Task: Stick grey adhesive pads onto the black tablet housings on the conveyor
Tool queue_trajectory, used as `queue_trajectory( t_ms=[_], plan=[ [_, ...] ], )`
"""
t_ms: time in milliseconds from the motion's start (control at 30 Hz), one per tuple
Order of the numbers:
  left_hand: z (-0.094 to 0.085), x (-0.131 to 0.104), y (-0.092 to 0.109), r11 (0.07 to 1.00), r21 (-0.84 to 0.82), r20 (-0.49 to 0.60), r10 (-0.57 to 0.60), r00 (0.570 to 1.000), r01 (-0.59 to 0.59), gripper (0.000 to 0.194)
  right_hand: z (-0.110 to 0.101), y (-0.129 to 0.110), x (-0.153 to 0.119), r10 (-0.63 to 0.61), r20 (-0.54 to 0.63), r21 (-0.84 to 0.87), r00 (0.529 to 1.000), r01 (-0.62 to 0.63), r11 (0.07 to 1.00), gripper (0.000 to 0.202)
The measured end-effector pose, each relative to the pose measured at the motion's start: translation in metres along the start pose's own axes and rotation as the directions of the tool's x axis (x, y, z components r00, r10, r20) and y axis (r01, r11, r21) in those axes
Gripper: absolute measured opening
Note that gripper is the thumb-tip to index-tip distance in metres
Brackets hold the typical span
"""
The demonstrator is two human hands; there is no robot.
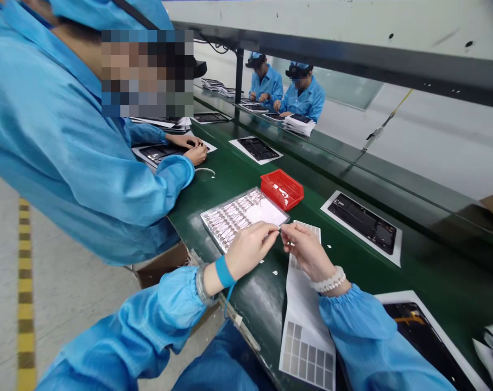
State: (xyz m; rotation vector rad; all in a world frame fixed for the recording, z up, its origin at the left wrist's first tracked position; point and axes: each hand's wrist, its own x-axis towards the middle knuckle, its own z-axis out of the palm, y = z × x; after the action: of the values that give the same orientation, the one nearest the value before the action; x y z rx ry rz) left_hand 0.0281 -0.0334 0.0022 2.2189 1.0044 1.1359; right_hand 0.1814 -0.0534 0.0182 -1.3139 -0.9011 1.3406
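Note:
My left hand [248, 247], with a blue band at the wrist, has its thumb and forefinger pinched together over the near right edge of a clear tray [214, 232]. Several small round parts with thin wires [235, 216] lie in rows in that tray. Fingertip to fingertip with it, my right hand [307, 251] is also closed in a pinch. Whatever sits between the fingers is too small to name. Below my right hand a sheet of grey rectangular stickers [307, 350] stretches toward the table's front edge.
Behind the tray stands a red bin [282, 189] with small white pieces. Black device housings on white sheets [362, 222] lie on the green table [254, 296]. A co-worker in blue [75, 136] works at left; two people sit across. A beam [352, 49] crosses overhead.

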Motion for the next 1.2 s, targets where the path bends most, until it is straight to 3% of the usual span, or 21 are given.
queue_trajectory(
  t_ms=[200,367,567,700,900,1067,1133,1200],
  plan=[
    [0.007,0.002,-0.002,0.998,-0.021,-0.065,-0.060,0.996,0.059,0.015,0.008,0.002,-0.007,-0.074,-0.036,-0.013,0.997,0.074,0.997,0.027],
    [0.004,0.002,0.001,0.984,-0.097,-0.053,-0.152,0.987,0.146,0.014,0.008,0.004,-0.007,-0.177,-0.067,-0.113,0.982,0.168,0.979,0.022],
    [0.001,0.004,0.003,0.968,-0.138,-0.025,-0.217,0.976,0.212,0.013,0.009,0.008,-0.010,-0.397,-0.018,-0.318,0.918,0.371,0.872,0.014],
    [0.002,0.005,0.006,0.965,-0.127,-0.023,-0.233,0.972,0.228,0.010,0.009,0.012,-0.011,-0.444,0.005,-0.357,0.896,0.416,0.836,0.013],
    [0.005,0.006,0.004,0.976,-0.033,-0.012,-0.215,0.977,0.214,0.009,0.009,0.014,-0.012,-0.449,0.007,-0.378,0.893,0.418,0.826,0.016],
    [-0.006,0.020,-0.013,0.964,0.152,-0.089,-0.206,0.975,0.218,0.020,-0.006,0.000,-0.021,-0.333,-0.118,-0.255,0.935,0.296,0.921,0.021],
    [-0.009,0.024,-0.009,0.956,0.255,-0.107,-0.123,0.987,0.147,0.036,-0.017,-0.006,-0.028,-0.271,-0.166,-0.191,0.948,0.238,0.952,0.022],
    [-0.006,0.021,0.007,0.946,0.325,-0.033,0.021,0.999,-0.009,0.042,-0.027,-0.010,-0.039,-0.224,-0.194,-0.155,0.955,0.196,0.968,0.023]
  ],
)
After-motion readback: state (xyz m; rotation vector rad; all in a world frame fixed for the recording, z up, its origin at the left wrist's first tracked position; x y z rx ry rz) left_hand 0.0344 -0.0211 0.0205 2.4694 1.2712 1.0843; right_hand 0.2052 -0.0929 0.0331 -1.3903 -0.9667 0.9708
